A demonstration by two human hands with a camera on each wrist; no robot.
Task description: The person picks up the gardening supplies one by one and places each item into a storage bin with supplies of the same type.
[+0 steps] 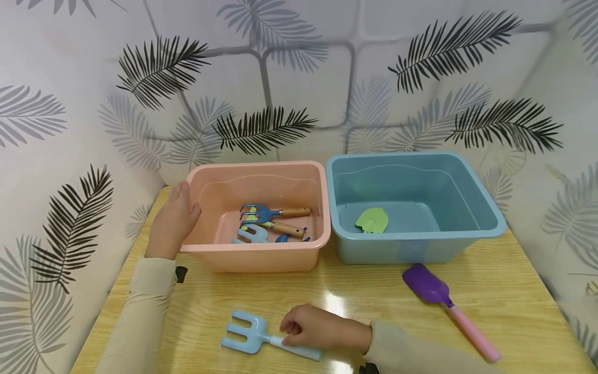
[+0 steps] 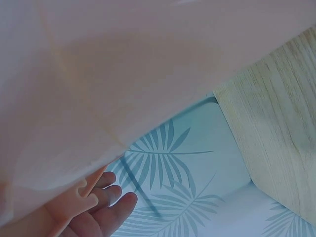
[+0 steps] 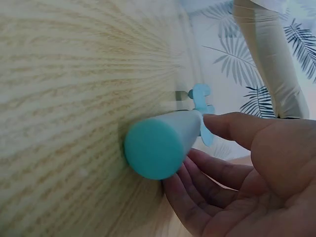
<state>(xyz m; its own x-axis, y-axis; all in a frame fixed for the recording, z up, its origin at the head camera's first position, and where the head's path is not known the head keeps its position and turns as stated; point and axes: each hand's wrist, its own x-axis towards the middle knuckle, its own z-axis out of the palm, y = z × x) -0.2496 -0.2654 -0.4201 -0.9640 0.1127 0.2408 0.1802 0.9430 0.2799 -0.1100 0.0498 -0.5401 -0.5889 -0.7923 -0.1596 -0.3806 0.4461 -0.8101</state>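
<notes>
A light blue toy hand fork [image 1: 254,332] lies on the table, tines toward the left. My right hand [image 1: 317,327] is at its handle; in the right wrist view the thumb [image 3: 232,126] is on one side of the handle [image 3: 160,145] and curled fingers are on the other. My left hand [image 1: 173,221] holds the left rim of the pink bin [image 1: 261,259], thumb over the edge, fingers [image 2: 116,210] beneath it on the outside. Inside that bin are a blue hand rake [image 1: 266,213], another light blue fork [image 1: 254,234] and other wooden-handled tools, partly overlapping.
Right beside the pink bin stands a blue bin [image 1: 374,249] with a green shovel head [image 1: 374,221] in it. A purple scoop with a pink handle [image 1: 474,332] lies on the wooden table [image 1: 210,291] at the right. Leaf-patterned covering [image 1: 303,78] rises behind the bins.
</notes>
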